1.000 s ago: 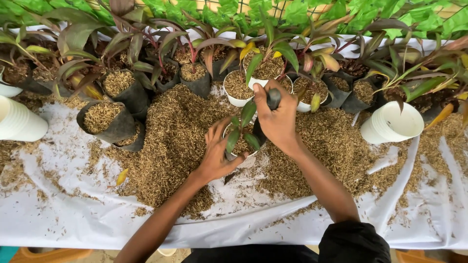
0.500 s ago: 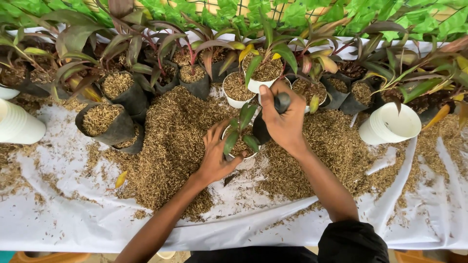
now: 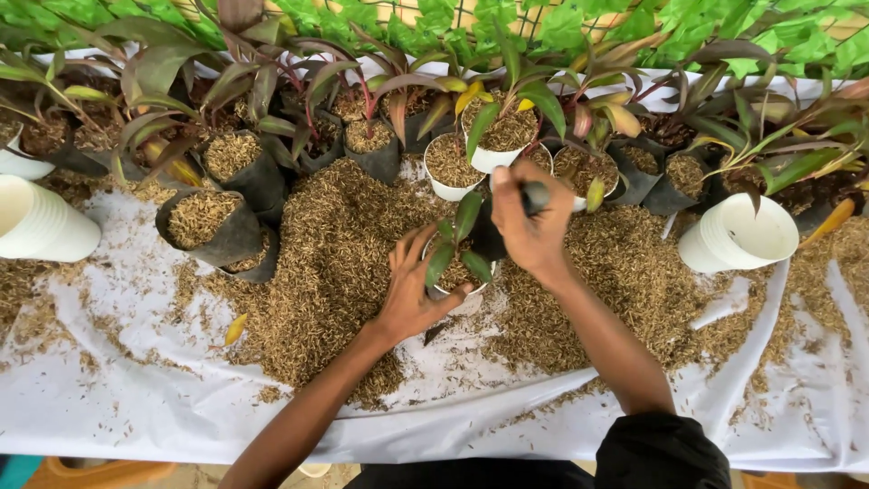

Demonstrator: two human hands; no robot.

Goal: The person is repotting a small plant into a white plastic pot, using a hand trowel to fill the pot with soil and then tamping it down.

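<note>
A small white pot (image 3: 458, 288) with a green-leaved seedling (image 3: 455, 244) stands in the middle of a heap of rice husk (image 3: 335, 263). My left hand (image 3: 414, 290) cups that pot from the left, thumb along its front rim. Just above and to the right, my right hand (image 3: 528, 226) grips a black plastic nursery bag (image 3: 496, 231), tipped toward the pot. Part of the bag is hidden under my fingers.
Rows of potted plants in black bags and white pots line the far edge, such as a white pot (image 3: 451, 166). Stacks of white pots lie at the left (image 3: 41, 222) and right (image 3: 738, 237). A white sheet (image 3: 136, 407) covers the table.
My right hand has lowered slightly with the black bag toward the pot. My left hand stays on the pot.
</note>
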